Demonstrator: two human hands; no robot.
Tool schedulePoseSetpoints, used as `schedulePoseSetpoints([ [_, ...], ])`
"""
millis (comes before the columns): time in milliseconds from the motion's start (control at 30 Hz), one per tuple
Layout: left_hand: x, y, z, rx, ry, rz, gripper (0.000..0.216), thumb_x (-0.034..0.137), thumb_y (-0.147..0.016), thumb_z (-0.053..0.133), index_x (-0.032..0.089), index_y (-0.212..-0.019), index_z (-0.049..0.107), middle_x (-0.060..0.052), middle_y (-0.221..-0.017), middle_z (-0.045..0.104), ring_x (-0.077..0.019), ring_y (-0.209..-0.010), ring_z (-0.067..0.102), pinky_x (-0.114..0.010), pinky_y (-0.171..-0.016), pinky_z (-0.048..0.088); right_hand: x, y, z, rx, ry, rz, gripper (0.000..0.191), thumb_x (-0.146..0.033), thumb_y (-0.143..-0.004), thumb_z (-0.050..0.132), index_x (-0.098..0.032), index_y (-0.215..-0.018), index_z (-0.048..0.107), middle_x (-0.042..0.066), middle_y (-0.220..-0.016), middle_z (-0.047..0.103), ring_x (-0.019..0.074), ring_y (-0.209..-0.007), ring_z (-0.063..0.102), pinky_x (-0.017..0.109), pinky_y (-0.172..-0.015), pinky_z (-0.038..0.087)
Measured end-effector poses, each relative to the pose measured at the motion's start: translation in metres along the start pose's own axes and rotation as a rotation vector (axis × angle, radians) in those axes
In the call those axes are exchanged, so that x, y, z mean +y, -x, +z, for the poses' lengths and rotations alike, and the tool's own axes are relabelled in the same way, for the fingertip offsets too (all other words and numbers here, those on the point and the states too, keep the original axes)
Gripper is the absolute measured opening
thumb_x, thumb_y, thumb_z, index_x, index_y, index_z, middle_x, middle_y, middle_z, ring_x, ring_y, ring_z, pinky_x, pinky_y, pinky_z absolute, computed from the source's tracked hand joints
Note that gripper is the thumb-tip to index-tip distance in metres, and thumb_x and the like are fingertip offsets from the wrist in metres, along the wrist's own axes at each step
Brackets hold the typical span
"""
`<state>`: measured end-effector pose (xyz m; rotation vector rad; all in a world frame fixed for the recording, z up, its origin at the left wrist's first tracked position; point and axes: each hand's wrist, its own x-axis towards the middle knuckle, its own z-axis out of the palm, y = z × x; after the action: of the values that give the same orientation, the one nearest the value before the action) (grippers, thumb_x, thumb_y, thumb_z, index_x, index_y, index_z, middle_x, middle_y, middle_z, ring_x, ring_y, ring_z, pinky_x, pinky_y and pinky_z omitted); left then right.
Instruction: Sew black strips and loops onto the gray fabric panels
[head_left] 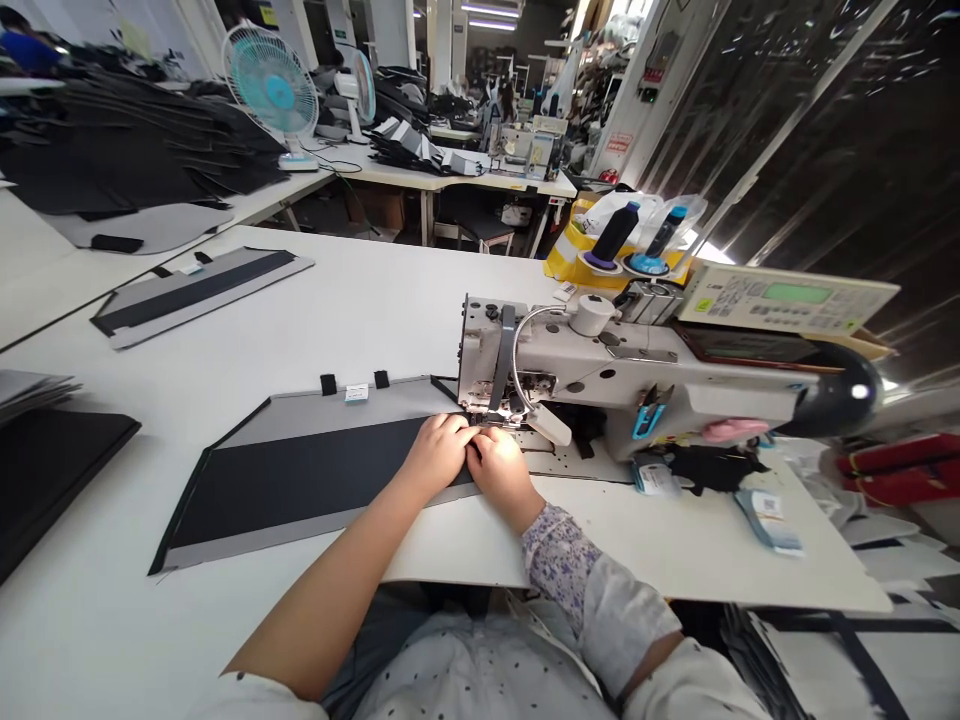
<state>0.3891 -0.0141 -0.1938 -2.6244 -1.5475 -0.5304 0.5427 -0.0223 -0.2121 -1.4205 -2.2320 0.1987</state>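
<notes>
A long grey and black fabric panel (300, 470) lies flat on the white table (360, 300), its right end under the needle of the sewing machine (622, 375). My left hand (435, 452) rests on the panel's right end with fingers curled down, pressing the fabric just before the needle. My right hand (496, 468) sits beside it, touching it, fingers bent onto the same end of the panel. Two small black tabs and a white label (357, 392) stick out from the panel's far edge.
A second grey and black panel (195, 292) lies at the table's far left. Dark stacked pieces (45, 480) sit at my left. Thread cones (615, 238) and a control panel (787, 298) stand behind the machine. Two fans (274, 90) stand on the tables beyond.
</notes>
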Motion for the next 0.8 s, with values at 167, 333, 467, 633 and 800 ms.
schedulePoseSetpoints([
  [167,-0.002,0.002,0.003,-0.004,0.024,0.004,0.041,0.007,-0.083,0.049,0.028,-0.113,0.068,-0.004,-0.102,0.064,-0.0206,-0.092,0.053,-0.036,-0.085,0.045,0.023,0.039,-0.023,-0.129,0.044,-0.143,0.075,-0.058,-0.087,0.052,-0.014,-0.144,0.038,0.016,-0.142,0.047,0.0329,-0.133,0.039,0.049,-0.107,0.033],
  [333,-0.003,0.0,0.005,0.026,0.048,-0.048,0.032,0.008,-0.086,0.045,0.022,-0.102,0.068,-0.006,-0.101,0.065,-0.0205,-0.095,0.056,-0.035,-0.087,0.045,0.022,0.04,-0.02,-0.211,0.15,-0.207,0.086,-0.067,-0.089,0.039,-0.008,-0.15,0.025,0.016,-0.153,0.03,0.0314,-0.143,0.023,0.051,-0.116,0.018],
  [467,-0.009,-0.007,0.012,0.118,-0.027,-0.173,0.027,0.014,-0.088,0.044,0.017,-0.108,0.063,-0.01,-0.109,0.064,-0.0234,-0.102,0.057,-0.038,-0.092,0.043,0.016,0.028,-0.014,-0.229,0.12,-0.204,0.083,-0.065,-0.091,0.037,-0.007,-0.149,0.027,0.015,-0.153,0.03,0.03,-0.143,0.023,0.05,-0.117,0.017],
  [633,-0.026,-0.024,0.016,0.105,-0.092,-0.225,0.022,0.017,-0.088,0.046,0.015,-0.103,0.063,-0.013,-0.104,0.064,-0.0264,-0.102,0.058,-0.04,-0.093,0.043,0.016,0.027,-0.014,-0.261,0.093,-0.201,0.081,-0.065,-0.092,0.035,-0.009,-0.15,0.026,0.013,-0.155,0.028,0.0304,-0.143,0.022,0.051,-0.116,0.016],
  [800,-0.044,-0.042,0.013,0.079,-0.045,-0.212,0.021,0.018,-0.088,0.047,0.016,-0.099,0.064,-0.012,-0.104,0.066,-0.0267,-0.102,0.059,-0.04,-0.091,0.044,0.017,0.026,-0.016,-0.276,0.077,-0.18,0.08,-0.065,-0.091,0.038,-0.012,-0.15,0.025,0.01,-0.156,0.025,0.0315,-0.143,0.021,0.051,-0.115,0.019],
])
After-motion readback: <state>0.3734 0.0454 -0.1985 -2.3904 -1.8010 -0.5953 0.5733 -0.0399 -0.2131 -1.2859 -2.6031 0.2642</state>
